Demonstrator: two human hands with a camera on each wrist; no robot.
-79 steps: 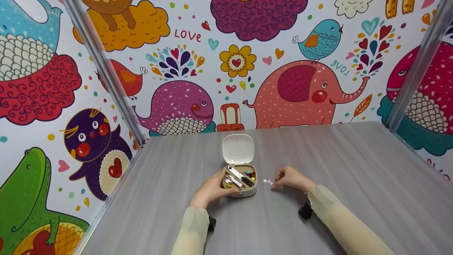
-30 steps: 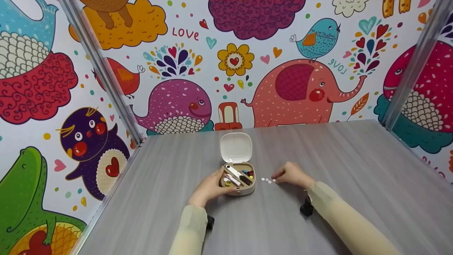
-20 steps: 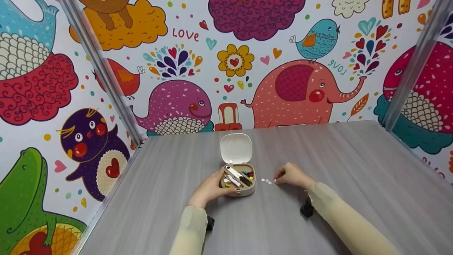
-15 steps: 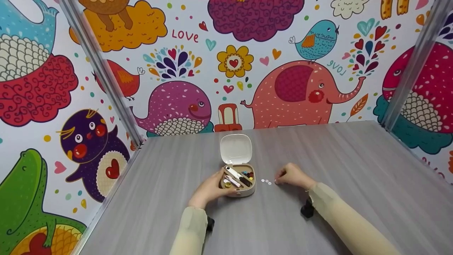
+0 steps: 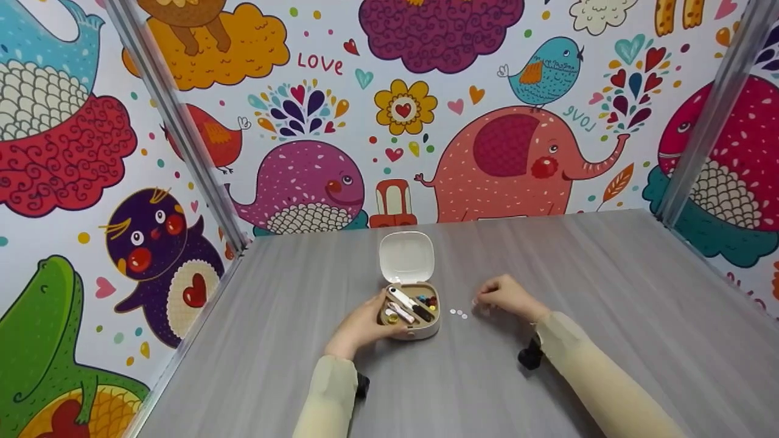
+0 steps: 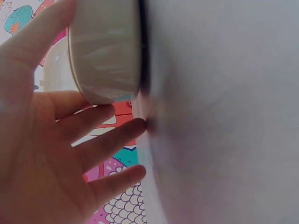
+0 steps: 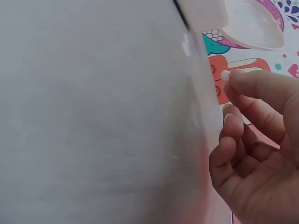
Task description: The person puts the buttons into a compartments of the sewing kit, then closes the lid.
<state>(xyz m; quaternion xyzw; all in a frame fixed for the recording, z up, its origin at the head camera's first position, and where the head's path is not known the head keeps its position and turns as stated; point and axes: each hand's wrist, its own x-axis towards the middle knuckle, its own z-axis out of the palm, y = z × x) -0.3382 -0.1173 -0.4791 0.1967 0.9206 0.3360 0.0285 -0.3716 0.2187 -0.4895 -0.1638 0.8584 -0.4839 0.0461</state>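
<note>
An open white sewing box [image 5: 420, 331] stands on the table, its lid [image 5: 406, 258] tipped up at the back. My left hand [image 5: 362, 325] holds the box at its near left corner, thumb along the front and index finger at the side; the other fingers are spread in the left wrist view. To the right of the box, three small white buttons [image 5: 459, 312] lie in a short row. Beyond them is my right hand [image 5: 508, 296], close over the table. Its thumb and index finger pinch a small white button [image 7: 225, 75], mostly hidden by the fingertips.
Inside the box sit a white tool with a black end [image 5: 409, 301], a pale pink-and-white tool [image 5: 401, 311], a gold round piece [image 5: 392, 317] and several coloured small pieces [image 5: 428, 300]. A patterned wall [image 5: 341, 176] borders the grey table [image 5: 475, 383].
My right hand has moved from beside the row of buttons to the right and slightly up, a white button in its fingertips. The left hand keeps its hold on the box.
</note>
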